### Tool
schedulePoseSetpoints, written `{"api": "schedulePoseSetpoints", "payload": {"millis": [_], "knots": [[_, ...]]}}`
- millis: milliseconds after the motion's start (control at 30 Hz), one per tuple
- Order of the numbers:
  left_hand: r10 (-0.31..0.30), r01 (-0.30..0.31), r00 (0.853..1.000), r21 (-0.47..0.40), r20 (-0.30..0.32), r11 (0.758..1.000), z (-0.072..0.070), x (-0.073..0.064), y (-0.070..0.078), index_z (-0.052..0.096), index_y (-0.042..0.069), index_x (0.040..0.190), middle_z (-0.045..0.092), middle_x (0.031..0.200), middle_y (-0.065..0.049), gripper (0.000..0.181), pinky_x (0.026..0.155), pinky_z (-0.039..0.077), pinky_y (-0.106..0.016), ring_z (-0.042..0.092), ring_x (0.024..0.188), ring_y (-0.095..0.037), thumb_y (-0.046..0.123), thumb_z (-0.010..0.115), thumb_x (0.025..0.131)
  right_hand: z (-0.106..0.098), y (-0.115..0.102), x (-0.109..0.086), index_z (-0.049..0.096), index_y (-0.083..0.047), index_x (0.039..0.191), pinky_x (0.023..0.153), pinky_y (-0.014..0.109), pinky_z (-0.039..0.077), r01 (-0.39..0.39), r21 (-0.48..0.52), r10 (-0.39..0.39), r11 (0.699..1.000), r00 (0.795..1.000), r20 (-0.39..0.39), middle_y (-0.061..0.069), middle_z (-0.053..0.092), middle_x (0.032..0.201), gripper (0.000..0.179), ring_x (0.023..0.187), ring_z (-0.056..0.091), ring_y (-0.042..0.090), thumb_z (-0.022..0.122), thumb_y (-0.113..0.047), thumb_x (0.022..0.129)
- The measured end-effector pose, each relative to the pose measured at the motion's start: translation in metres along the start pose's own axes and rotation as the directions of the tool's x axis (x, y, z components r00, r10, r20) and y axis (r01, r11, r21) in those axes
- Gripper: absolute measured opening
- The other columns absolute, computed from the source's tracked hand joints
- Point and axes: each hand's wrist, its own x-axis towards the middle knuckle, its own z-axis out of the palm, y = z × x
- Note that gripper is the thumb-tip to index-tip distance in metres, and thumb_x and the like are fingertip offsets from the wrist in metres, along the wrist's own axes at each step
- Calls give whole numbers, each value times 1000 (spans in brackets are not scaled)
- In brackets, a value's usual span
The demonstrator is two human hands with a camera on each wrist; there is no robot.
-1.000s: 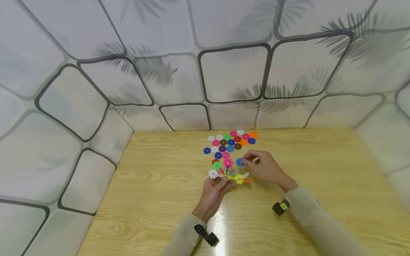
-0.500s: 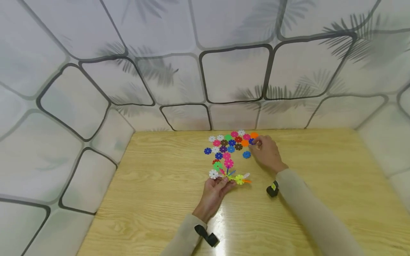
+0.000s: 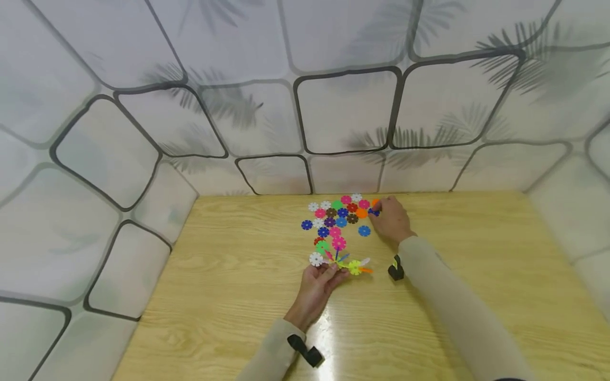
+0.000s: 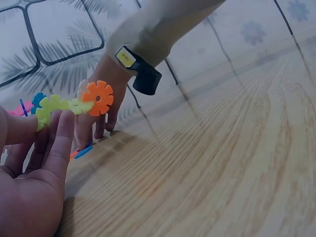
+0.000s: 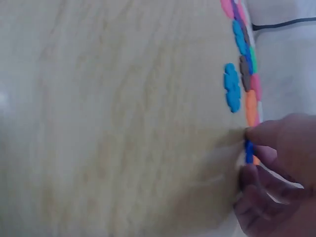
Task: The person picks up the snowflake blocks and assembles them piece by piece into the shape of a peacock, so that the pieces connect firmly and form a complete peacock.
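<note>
My left hand (image 3: 315,288) pinches a yellow-green notched interlocking disc (image 4: 53,104), part of a joined cluster held at the near side of the loose discs. An orange disc (image 4: 98,98) juts from the cluster's right end, and a white disc (image 3: 316,259) shows at its left. At the right end of the loose discs, my right hand (image 3: 392,218) has thumb and fingers around the edges of a dark blue disc (image 5: 249,151). A light blue disc (image 3: 364,230) lies alone on the wood just nearer than that hand.
Several loose notched discs, among them a purple disc (image 3: 330,222) and a brown disc (image 3: 352,218), lie flat near the back of the wooden table (image 3: 229,275). A patterned wall (image 3: 348,172) rises behind it.
My right hand has let go of the light blue disc, leaving it on the table, and moved farther back to the dark blue disc. My left hand keeps its hold on the cluster.
</note>
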Motion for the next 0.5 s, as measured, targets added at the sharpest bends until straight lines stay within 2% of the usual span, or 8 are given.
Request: {"api": "schedulePoseSetpoints", "payload": {"millis": [100,200,300,400,500], "knots": [[-1,1,1000,-5,-11,1000,0,0,0,56,7,104,69,107,-7,14,105,63,-37,80,99,-19,-5,53,110,-6,-1,0,68,10,121,104,60,55,23,39,-25,999,998,52,30,66,123,29,115,64,46,69,-13,102],[-4,4,1000,-3,-9,1000,-1,0,0,56,7,105,69,108,-8,13,106,63,-37,80,100,-19,-5,53,110,-15,1,-1,65,13,124,108,60,55,21,70,-30,997,992,119,33,68,126,36,119,65,49,70,-12,99],[-7,7,1000,2,-5,1000,-1,1,0,56,8,105,69,108,-8,14,106,63,-37,80,100,-19,-4,52,111,-22,2,-4,68,13,123,106,58,57,9,99,-25,995,986,163,31,72,122,37,115,68,46,74,-12,96],[-11,12,1000,9,-6,1000,-2,1,-1,57,9,104,70,107,-7,15,106,63,-37,80,100,-18,-4,52,111,-26,2,-10,74,9,114,98,53,59,16,131,-35,991,989,146,26,76,112,26,104,72,40,75,-12,98],[-11,11,1000,12,-15,1000,-3,1,0,56,8,104,71,105,-6,14,106,63,-38,79,100,-18,-4,53,110,-25,3,-18,76,4,110,90,42,59,65,181,-85,981,991,103,20,78,105,18,95,72,30,73,-12,103]]}}
